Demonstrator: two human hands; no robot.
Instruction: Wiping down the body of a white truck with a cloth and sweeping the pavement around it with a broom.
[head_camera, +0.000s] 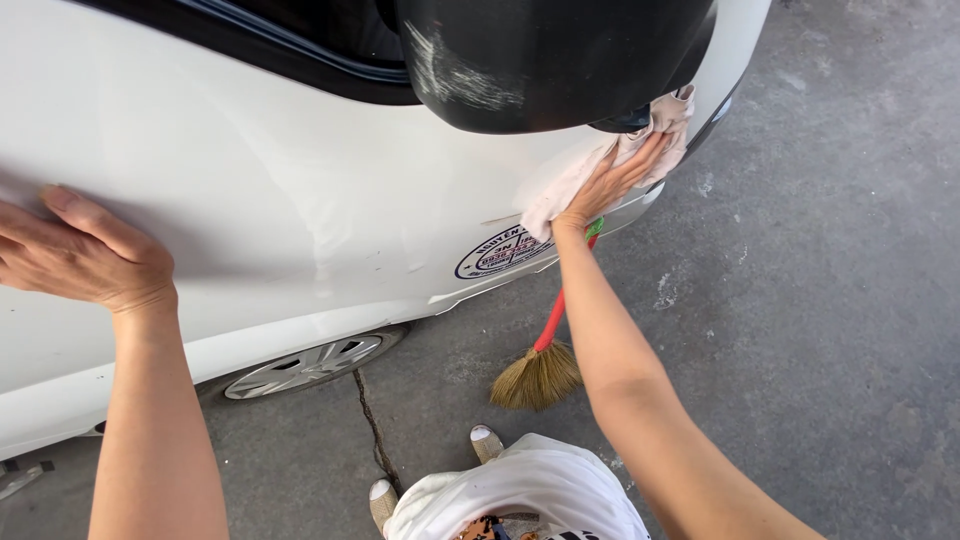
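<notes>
My left hand (85, 250) rests flat, fingers spread, on the white car's side panel (300, 200) at the left. Stretched out to the far right, my right hand (615, 180) presses a pale pink cloth (570, 185) against the car body just below the black side mirror (550, 60). The cloth bunches up past my fingertips near the mirror's base. A round blue-and-white sticker (505, 252) sits on the panel just below that wrist.
A broom with a red handle and straw head (538, 375) leans by the car, behind my right forearm. A wheel with a silver hubcap (305, 365) shows under the body. The grey concrete floor (820, 300) has a crack (372, 425). My feet (430, 470) stand below.
</notes>
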